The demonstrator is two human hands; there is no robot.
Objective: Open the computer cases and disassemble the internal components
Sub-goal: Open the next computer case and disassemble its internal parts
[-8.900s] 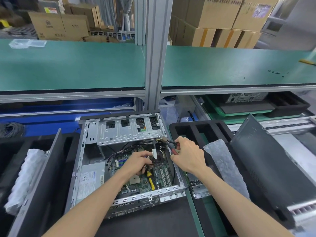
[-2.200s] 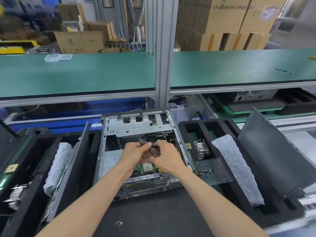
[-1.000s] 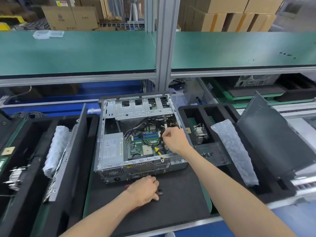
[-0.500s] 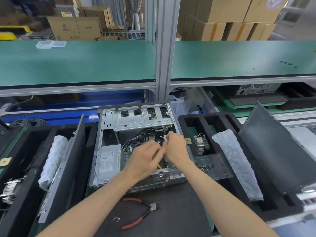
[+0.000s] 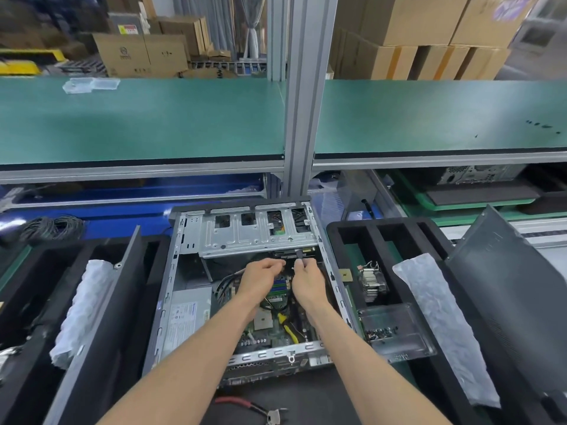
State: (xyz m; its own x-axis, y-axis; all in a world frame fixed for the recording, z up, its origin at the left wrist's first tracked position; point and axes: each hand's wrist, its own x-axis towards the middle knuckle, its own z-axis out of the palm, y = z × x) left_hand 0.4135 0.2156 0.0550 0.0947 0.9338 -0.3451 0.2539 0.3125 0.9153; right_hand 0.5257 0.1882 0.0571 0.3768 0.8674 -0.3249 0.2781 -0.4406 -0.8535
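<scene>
The open computer case [image 5: 179, 289] lies on its side on a black mat, with its drive cage [image 5: 245, 237] at the far end and the power supply [image 5: 187, 317] at the left. The green motherboard [image 5: 276, 323] shows between my forearms. Both hands are inside the case just below the drive cage. My left hand [image 5: 260, 277] has its fingers curled at a dark cable. My right hand [image 5: 306, 280] pinches a small cable connector [image 5: 298, 261] at its fingertips. What my left fingers hold is hard to make out.
Red-handled pliers [image 5: 254, 409] lie on the mat in front of the case. A black foam tray [image 5: 383, 237] at the right holds a heatsink [image 5: 372, 280], a clear screw box [image 5: 395, 329] and a foam sheet [image 5: 441, 326]. A case side panel [image 5: 515, 286] leans far right. Another panel [image 5: 101, 320] stands at the left.
My left hand set the pliers down on the mat and came back into the case. Both hands have since moved further in, up to the drive cage edge.
</scene>
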